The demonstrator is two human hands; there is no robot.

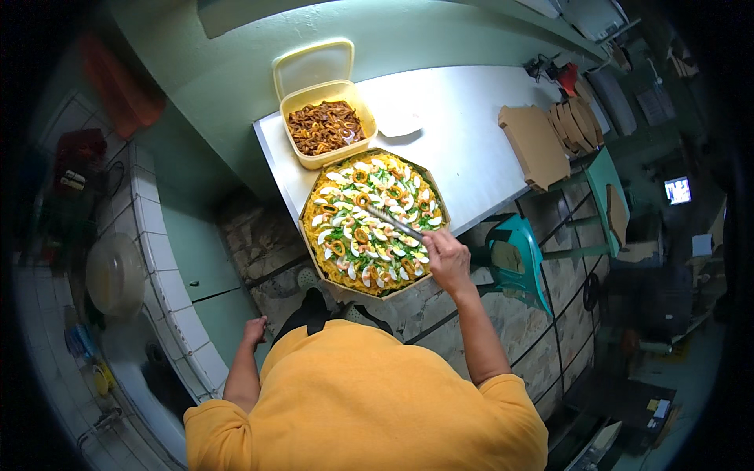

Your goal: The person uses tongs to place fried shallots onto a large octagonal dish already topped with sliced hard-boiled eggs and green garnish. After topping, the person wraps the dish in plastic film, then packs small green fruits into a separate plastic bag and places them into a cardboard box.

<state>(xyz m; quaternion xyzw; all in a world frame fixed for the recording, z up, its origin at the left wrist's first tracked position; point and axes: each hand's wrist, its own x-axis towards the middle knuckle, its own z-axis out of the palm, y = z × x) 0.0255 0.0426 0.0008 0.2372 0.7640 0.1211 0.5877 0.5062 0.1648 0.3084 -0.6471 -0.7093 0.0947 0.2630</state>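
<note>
My right hand point(448, 259) grips a pair of metal tongs point(397, 223), their tips down on the topping near a squid ring point(362, 199). Under them sits a large octagonal tray point(310, 250) of yellow noodles, topped with egg slices, squid rings, shrimp and chopped greens. Just behind the tray stands a yellow plastic container point(314, 162) with its lid point(316, 67) propped upright against the wall, holding brown saucy rings and strips point(323, 128). Down at my left side, my left hand point(254, 331) hangs with its fingers curled in, apart from the tray.
The white table point(463, 118) runs along a green wall. Flattened cardboard boxes point(534, 145) lie at its right end. A teal plastic chair point(514, 259) stands right of the tray. To the left is a tiled sink counter point(174, 286) with a round lid-like basin point(115, 276).
</note>
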